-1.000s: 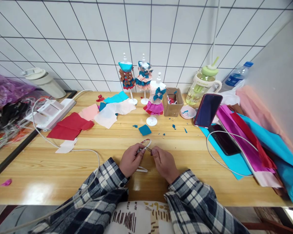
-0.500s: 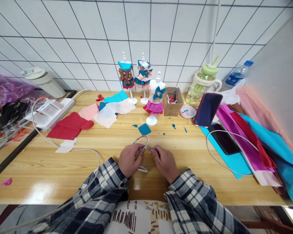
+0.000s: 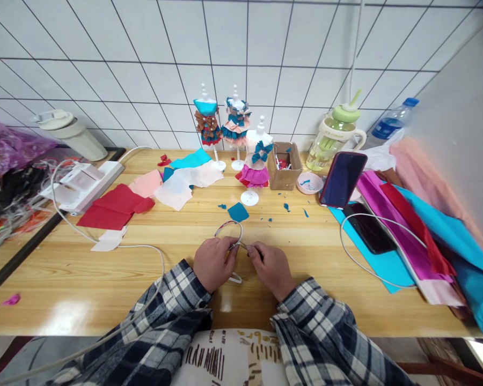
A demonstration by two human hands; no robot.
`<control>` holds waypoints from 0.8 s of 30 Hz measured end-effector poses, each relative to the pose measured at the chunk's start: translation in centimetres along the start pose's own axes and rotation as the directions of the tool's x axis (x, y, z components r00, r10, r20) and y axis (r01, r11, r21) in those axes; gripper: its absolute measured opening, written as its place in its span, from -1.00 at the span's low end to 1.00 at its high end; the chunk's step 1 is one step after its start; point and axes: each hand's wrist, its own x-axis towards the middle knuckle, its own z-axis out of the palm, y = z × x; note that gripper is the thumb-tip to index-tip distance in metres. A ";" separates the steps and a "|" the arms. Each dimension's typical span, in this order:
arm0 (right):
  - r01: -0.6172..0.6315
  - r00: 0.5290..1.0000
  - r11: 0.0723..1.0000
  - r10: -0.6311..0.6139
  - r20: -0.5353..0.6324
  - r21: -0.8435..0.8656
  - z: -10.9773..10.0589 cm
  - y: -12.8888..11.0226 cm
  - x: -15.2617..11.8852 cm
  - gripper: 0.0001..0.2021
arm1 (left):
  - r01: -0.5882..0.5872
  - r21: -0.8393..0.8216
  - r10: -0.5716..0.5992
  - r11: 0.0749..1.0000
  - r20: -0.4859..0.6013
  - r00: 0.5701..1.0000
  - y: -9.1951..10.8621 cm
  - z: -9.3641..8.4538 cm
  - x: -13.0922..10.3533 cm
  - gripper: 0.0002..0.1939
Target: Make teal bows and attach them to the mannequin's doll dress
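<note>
Over the middle of the table, my left hand (image 3: pixel 212 264) is closed on a thin white loop (image 3: pixel 241 230) that rises above its fingers. Part of the loop's left side looks reddish. A white end (image 3: pixel 236 279) pokes out below that hand. Just to the right, my right hand (image 3: pixel 271 268) pinches a slim, dark metallic-looking piece (image 3: pixel 243 246), whose tip meets the base of the loop. Fingers hide most of this piece, so its kind is unclear. Beyond the hands lies a teal paper-like square (image 3: pixel 238 212).
Behind stand three small dressed mannequins (image 3: pixel 254 171), a cardboard box (image 3: pixel 285 170) and a pink dish (image 3: pixel 309 183). A phone (image 3: pixel 343 179) leans at right near coloured sheets (image 3: pixel 410 236). Red material (image 3: pixel 115 208), a power strip (image 3: pixel 84 185) and a white cable (image 3: pixel 145 246) are left.
The white loop has shifted slightly left and up and looks a little wider. Both hands stay in nearly the same place, with the gap between them slightly larger.
</note>
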 end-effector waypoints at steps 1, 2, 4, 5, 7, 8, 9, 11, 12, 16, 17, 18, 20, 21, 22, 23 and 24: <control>-0.006 1.000 1.000 0.006 -0.002 -0.007 0.0 -0.1 0.0 -0.58 | -0.002 0.016 0.002 1.000 -0.001 1.000 0.0 0.0 0.0 -0.77; -0.011 1.000 1.000 0.011 -0.004 -0.013 -0.1 -0.1 0.0 -0.58 | -0.005 0.030 0.005 1.000 -0.002 1.000 0.0 0.0 0.0 -0.76; -0.019 1.000 1.000 0.019 -0.005 -0.021 -0.1 -0.2 -0.1 -0.57 | -0.008 0.053 0.009 0.999 -0.004 1.000 0.0 0.1 0.0 -0.76; -0.022 1.000 0.999 0.022 -0.004 -0.023 -0.1 -0.3 -0.1 -0.57 | -0.011 0.062 0.011 0.998 -0.005 1.000 0.0 0.1 0.0 -0.76; -0.030 1.000 0.999 0.030 -0.004 -0.024 -0.1 -0.3 -0.1 -0.57 | -0.016 0.070 0.017 0.997 -0.006 1.000 0.1 0.1 0.0 -0.76; -0.034 0.999 0.999 0.034 -0.004 -0.023 -0.1 -0.4 -0.1 -0.57 | -0.017 0.071 0.017 0.997 -0.006 1.000 0.1 0.1 0.0 -0.75; -0.038 0.999 0.999 0.038 -0.004 -0.021 -0.1 -0.4 -0.1 -0.57 | -0.013 0.071 0.014 0.997 -0.006 1.000 0.2 0.1 0.0 -0.75; -0.046 0.999 0.999 0.045 -0.004 -0.023 0.0 -0.5 -0.1 -0.57 | 0.002 0.065 -0.002 0.998 -0.003 1.000 0.3 0.0 0.1 -0.75; -0.048 0.999 0.999 0.048 -0.005 -0.024 0.0 -0.6 -0.1 -0.57 | 0.013 0.060 -0.013 0.998 -0.001 1.000 0.3 0.0 0.1 -0.75; -0.051 0.999 0.998 0.051 -0.014 -0.026 0.2 -0.7 -0.2 -0.58 | 0.048 0.041 -0.048 0.998 0.005 0.999 0.4 0.0 0.1 -0.76; -0.051 0.999 0.998 0.051 -0.016 -0.024 0.2 -0.7 -0.2 -0.58 | 0.054 0.036 -0.054 0.998 0.007 0.999 0.4 -0.1 0.1 -0.76; -0.052 0.999 0.998 0.052 -0.017 -0.022 0.2 -0.6 -0.2 -0.59 | 0.061 0.032 -0.061 0.998 0.007 0.998 0.4 -0.1 0.1 -0.77; -0.052 0.999 0.998 0.052 -0.016 -0.023 0.3 -0.6 -0.1 -0.60 | 0.072 0.021 -0.072 0.997 0.013 0.997 0.5 -0.1 0.1 -0.78; -0.052 0.999 0.998 0.052 -0.015 -0.025 0.4 -0.5 -0.1 -0.60 | 0.077 0.016 -0.077 0.997 0.019 0.997 0.5 -0.1 0.1 -0.78; -0.052 0.999 0.998 0.051 -0.012 -0.029 0.4 -0.5 -0.1 -0.60 | 0.081 0.010 -0.081 0.997 0.026 0.996 0.5 -0.2 0.1 -0.78; -0.050 0.999 0.998 0.050 -0.010 -0.032 0.5 -0.5 -0.1 -0.60 | 0.083 0.002 -0.084 0.997 0.033 0.996 0.5 -0.2 0.1 -0.79; -0.048 0.999 0.998 0.048 -0.007 -0.033 0.5 -0.5 -0.1 -0.60 | 0.087 -0.009 -0.086 0.996 0.041 0.995 0.5 -0.2 0.1 -0.79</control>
